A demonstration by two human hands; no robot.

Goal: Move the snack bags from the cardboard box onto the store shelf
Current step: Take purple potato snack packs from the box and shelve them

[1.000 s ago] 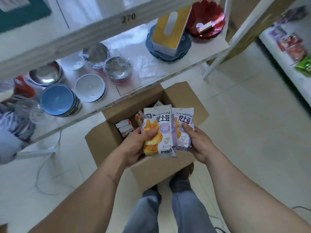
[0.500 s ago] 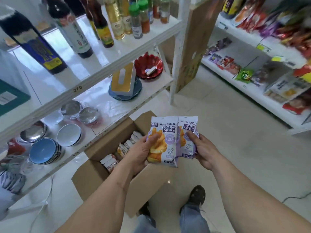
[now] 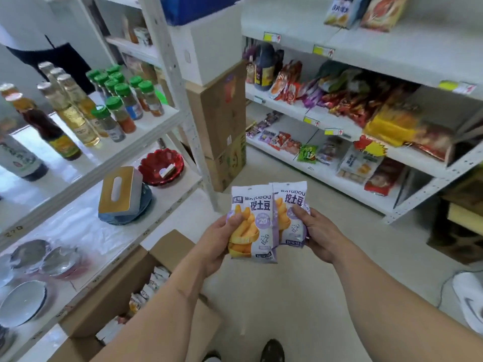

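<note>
Left hand (image 3: pixel 218 240) grips front snack bag (image 3: pixel 252 223), thumb over its printed face, fingers curled behind. Right hand (image 3: pixel 320 235) pinches second snack bag (image 3: pixel 291 212), thumb on front; this bag tucked partly behind first, edges overlapping. Both bags upright, held in air above floor (image 3: pixel 287 296), between 2 shelf units. Cardboard box (image 3: pixel 125 291) open at lower left beside left shelf's front edge, more bags inside. Store shelf (image 3: pixel 326 176) with assorted snack packs stands ahead right.

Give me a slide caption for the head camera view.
Left hand and right hand hold two snack bags between store shelves.
</note>
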